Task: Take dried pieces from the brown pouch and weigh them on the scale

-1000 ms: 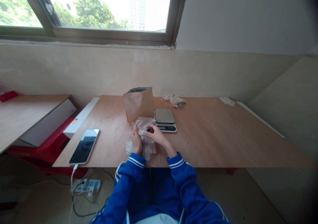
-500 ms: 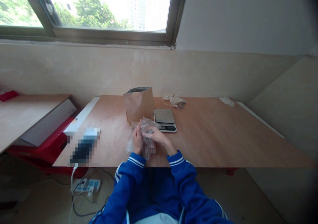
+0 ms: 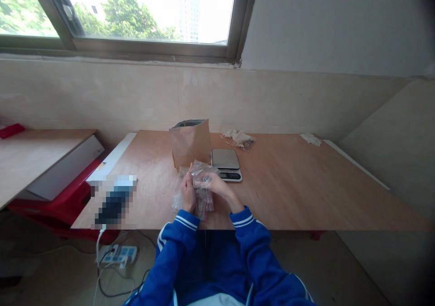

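Sleeves, two, blue with white-striped cuffs, reach over the near edge of one wooden table. Flat plastic bags with red lines lie heaped between the wrists — overlapped, so their number cannot be told. Left hand stands nearly upright, fingers pointing away and pressed together, clasping the left side of one clear plastic bag. Right hand angles in from the right, fingers curled and partly seen through the film; whether they pinch anything cannot be told. The clear plastic bag sits between both hands, above the heap. Beyond — one digital scale to the right, one brown paper bag, upright, mouth open. Farther back lie two lots of whitish scraps, well apart.
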`<state>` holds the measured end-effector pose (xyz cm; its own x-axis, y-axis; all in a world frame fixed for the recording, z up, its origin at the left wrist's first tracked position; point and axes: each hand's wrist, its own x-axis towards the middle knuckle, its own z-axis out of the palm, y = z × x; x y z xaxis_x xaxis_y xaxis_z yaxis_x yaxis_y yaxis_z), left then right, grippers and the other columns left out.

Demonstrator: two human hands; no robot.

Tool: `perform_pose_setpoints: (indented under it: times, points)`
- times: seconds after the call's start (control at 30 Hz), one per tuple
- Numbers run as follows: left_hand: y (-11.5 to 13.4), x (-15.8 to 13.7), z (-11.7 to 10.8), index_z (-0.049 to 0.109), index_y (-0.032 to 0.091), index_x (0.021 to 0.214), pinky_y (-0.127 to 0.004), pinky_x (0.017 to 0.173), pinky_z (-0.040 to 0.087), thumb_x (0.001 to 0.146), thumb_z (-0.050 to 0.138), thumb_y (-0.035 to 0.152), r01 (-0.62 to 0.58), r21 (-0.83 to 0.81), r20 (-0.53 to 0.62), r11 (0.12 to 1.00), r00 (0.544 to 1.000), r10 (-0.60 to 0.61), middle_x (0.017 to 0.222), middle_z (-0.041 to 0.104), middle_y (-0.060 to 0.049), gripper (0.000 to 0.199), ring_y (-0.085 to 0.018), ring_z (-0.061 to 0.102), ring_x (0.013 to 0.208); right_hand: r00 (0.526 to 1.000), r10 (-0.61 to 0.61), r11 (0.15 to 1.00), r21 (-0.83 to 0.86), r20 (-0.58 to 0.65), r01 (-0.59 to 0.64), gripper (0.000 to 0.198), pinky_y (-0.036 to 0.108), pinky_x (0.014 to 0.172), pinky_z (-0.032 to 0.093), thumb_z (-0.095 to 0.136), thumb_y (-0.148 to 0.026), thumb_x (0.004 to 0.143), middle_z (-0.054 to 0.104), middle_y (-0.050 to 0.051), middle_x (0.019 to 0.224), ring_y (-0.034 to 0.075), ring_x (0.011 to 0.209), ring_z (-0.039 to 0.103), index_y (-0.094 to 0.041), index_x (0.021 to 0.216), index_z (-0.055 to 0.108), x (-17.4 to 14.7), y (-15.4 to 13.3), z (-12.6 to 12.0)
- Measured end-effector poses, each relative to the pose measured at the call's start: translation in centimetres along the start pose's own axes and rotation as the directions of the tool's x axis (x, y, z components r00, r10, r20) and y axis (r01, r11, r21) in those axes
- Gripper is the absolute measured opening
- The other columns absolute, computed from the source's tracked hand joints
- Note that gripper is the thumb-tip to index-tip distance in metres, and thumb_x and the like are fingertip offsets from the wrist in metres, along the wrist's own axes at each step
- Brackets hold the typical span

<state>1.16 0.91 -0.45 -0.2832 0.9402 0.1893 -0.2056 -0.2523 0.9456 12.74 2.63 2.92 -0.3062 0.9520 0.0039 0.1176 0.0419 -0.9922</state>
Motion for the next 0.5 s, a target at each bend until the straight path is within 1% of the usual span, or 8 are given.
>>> perform_pose_setpoints:
  times: [0.1, 0.27, 0.4, 0.5]
  points:
    - [0.1, -0.2, 0.0, 0.057, 0.024, 0.131, -0.038, 0.115, 0.032, 0.097, 0.038, 0.044, -0.058, -0.023, 0.036, 0.998, 0.998, 0.058, 0.14, 0.054, -0.003, 0.045, -0.02, 0.045, 0.133, 1.0, 0.001, 1.0, 0.014, 0.03, -0.002, 0.035, 0.033, 0.078, 0.05, 0.077, -0.037, 0.065, 0.072, 0.007, 0.092, 0.021, 0.085, 0.065, -0.015, 0.091, 0.07, 0.1, 0.1, 0.2]
    - [-0.1, -0.2, 0.0, 0.054, 0.023, 0.134, -0.04, 0.113, 0.034, 0.097, 0.037, 0.045, -0.051, -0.034, 0.064, 0.998, 0.997, 0.053, 0.14, 0.053, -0.004, 0.047, -0.021, 0.047, 0.131, 0.989, 0.005, 1.0, -0.002, 0.147, -0.004, 0.038, 0.034, 0.082, 0.05, 0.075, -0.041, 0.068, 0.073, 0.008, 0.096, 0.022, 0.087, 0.066, -0.014, 0.094, 0.072, 0.0, -0.7, 0.1]
    - [-0.3, -0.1, 0.0, 0.05, 0.023, 0.137, -0.04, 0.111, 0.036, 0.097, 0.035, 0.047, -0.023, -0.056, 0.059, 0.998, 0.998, 0.027, 0.139, 0.055, -0.006, 0.049, -0.021, 0.048, 0.131, 0.994, 0.041, 0.999, 0.016, 0.103, -0.042, 0.039, 0.034, 0.081, 0.051, 0.079, -0.041, 0.062, 0.074, 0.007, 0.093, 0.023, 0.086, 0.067, -0.014, 0.09, 0.073, -0.3, -1.1, -0.2]
    - [-0.3, 0.0, 0.0, 0.047, 0.023, 0.14, -0.04, 0.11, 0.037, 0.098, 0.031, 0.048, -0.01, -0.038, 0.069, 0.999, 0.998, 0.012, 0.137, 0.056, -0.007, 0.051, -0.021, 0.049, 0.13, 0.997, 0.038, 0.999, 0.014, 0.06, -0.039, 0.039, 0.033, 0.076, 0.052, 0.079, -0.043, 0.063, 0.074, 0.007, 0.091, 0.022, 0.083, 0.067, -0.015, 0.09, 0.074, -0.6, -1.0, -0.6]
